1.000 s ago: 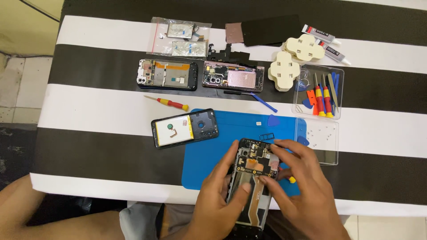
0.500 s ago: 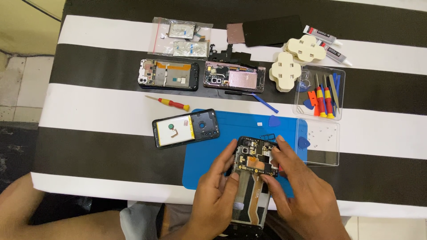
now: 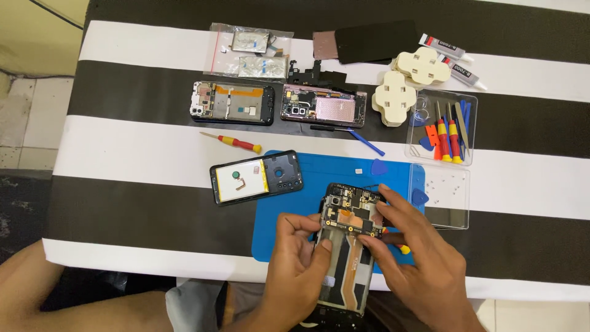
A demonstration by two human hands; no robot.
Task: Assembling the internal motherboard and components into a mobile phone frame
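Both hands grip the opened phone point(image 3: 347, 246): left hand point(image 3: 301, 270) clasps its edge, right hand point(image 3: 418, 258) pinches the circuit board; best keep it steady, fingers light

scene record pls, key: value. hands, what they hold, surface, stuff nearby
left hand: grips left edge of opened phone
right hand: fingers on the phone's upper board area
opened phone: back off, board exposed, over blue mat
blue mat: on striped table cover
back cover: left of mat, inside up
red-yellow screwdriver: lies above back cover
two more opened phones: further back
tool tray: right, clear, holds small tools
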